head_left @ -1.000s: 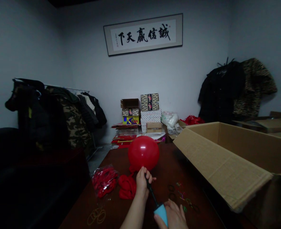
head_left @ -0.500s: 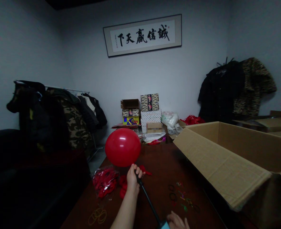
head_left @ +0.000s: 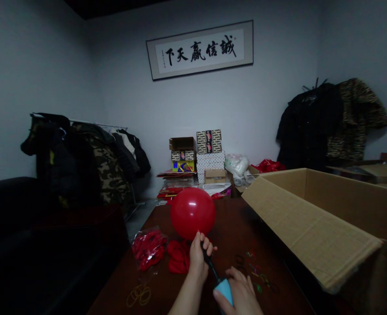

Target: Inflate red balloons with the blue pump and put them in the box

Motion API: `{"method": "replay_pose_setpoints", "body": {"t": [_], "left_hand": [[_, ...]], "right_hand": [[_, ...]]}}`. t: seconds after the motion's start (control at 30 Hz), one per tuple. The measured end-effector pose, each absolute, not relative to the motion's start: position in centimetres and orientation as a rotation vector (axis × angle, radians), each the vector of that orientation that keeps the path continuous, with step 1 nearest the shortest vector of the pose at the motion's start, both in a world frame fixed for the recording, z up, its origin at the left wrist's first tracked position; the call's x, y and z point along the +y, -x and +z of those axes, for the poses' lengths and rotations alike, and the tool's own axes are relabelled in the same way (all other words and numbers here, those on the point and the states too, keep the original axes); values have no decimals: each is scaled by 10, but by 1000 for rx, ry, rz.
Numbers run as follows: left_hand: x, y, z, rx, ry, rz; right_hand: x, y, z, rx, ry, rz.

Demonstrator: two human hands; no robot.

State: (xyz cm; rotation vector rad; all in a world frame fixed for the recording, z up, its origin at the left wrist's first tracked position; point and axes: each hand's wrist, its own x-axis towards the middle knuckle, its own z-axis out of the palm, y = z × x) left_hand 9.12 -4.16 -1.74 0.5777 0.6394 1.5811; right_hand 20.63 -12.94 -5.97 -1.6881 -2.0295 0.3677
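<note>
While you sit at the dark brown wooden table (head_left: 226, 227), the big open brown cardboard box (head_left: 314, 218) takes up its right side, flap hanging toward you. Across the room a rack of dark and camouflage jackets (head_left: 91, 162) stands at left, and a stack of small patterned cartons (head_left: 200, 155) sits against the wall past the table's far end.

Your round inflated red balloon (head_left: 192, 212) floats just above the table centre, neck down, sitting on the tip of the slim black-and-light-blue hand pump (head_left: 217, 278). Your left hand (head_left: 198, 258) is wrapped around the pump nozzle right under the balloon, fingers closed tight. Your right hand (head_left: 241, 293) grips the blue pump body at the bottom edge of view, fingers curled around it.

Left of your left hand: a clear plastic bag of red uninflated balloons (head_left: 148, 248), and a loose red pile (head_left: 177, 258) touching your wrist area. Small coloured rubber bands (head_left: 255, 271) lie scattered right of the pump; tan ones (head_left: 138, 294) lie near the table's left edge.
</note>
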Motion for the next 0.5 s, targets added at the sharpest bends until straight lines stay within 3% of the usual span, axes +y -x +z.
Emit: {"method": "replay_pose_setpoints", "body": {"t": [0.5], "left_hand": [[-33, -101, -31, 717, -627, 1491]], "right_hand": [[-128, -203, -99, -2017, 1844, 215]]}}
